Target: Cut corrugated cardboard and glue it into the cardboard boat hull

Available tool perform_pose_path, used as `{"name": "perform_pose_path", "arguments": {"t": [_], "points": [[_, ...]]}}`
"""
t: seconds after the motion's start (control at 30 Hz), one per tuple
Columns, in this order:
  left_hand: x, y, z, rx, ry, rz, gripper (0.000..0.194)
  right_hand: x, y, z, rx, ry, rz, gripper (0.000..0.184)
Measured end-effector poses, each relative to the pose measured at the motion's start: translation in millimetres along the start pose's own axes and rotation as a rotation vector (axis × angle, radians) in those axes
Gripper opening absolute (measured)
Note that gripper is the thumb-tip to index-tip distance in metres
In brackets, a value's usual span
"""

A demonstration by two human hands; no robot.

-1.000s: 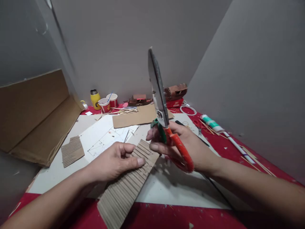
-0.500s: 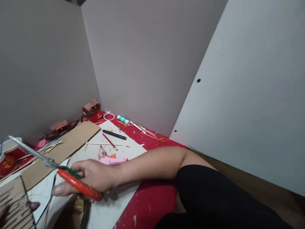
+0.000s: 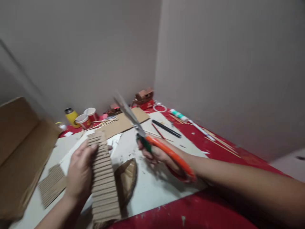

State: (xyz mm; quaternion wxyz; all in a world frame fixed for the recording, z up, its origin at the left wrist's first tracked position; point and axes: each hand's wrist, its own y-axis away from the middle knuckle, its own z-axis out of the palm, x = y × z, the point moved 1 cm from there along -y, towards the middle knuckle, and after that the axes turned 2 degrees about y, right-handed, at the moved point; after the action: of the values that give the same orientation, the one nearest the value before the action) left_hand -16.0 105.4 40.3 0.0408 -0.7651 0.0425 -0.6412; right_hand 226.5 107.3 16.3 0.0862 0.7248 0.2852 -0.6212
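Observation:
A strip of corrugated cardboard (image 3: 105, 181), its ridges bare, is gripped along its left side by my left hand (image 3: 79, 168), thumb on top. My right hand (image 3: 158, 154) has its fingers in the handles of scissors (image 3: 171, 152) with one orange and one green grip. Their blades point up and to the left, apart from the strip, and look nearly closed through the blur. Just right of the strip, a curved brown cardboard piece (image 3: 127, 178) rests on the white board (image 3: 152, 194). A smaller ridged cardboard piece (image 3: 52, 184) lies left of my left hand.
A large folded cardboard sheet (image 3: 28, 159) stands at the left. Along the back are a yellow bottle (image 3: 71, 117), paper cups (image 3: 83, 121) and a model boat (image 3: 144, 97). A black pen-like tool (image 3: 166, 128), a red pencil (image 3: 157, 131) and a glue tube (image 3: 178, 115) lie at the right.
The view swung right and then partly back left. The strip is now more upright in my left hand, and the scissors have moved away from it, tilting left. The curved cardboard piece shows on the board.

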Motion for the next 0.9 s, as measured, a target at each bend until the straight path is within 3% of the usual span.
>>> {"name": "perform_pose_path", "arguments": {"t": [0.1,0.2,0.33,0.57,0.9], "points": [[10.4,-1.5,13.2,0.148,0.198,-0.073,0.015,3.6,3.9,4.4,-0.028,0.135,0.008,0.046],[4.0,5.9,11.6,0.111,0.329,-0.050,0.019,2.1,6.4,15.3,-0.114,0.286,-0.009,0.047],[1.7,15.9,10.6,0.118,0.345,0.048,0.020,-2.6,4.3,26.1,-0.155,0.382,0.018,0.045],[7.3,20.5,14.2,0.099,0.371,0.107,0.013,-8.0,1.3,38.2,-0.268,0.362,0.018,0.034],[9.1,25.1,18.1,0.083,0.436,0.071,0.020,-5.6,2.2,50.9,-0.190,0.258,-0.034,0.057]]}}
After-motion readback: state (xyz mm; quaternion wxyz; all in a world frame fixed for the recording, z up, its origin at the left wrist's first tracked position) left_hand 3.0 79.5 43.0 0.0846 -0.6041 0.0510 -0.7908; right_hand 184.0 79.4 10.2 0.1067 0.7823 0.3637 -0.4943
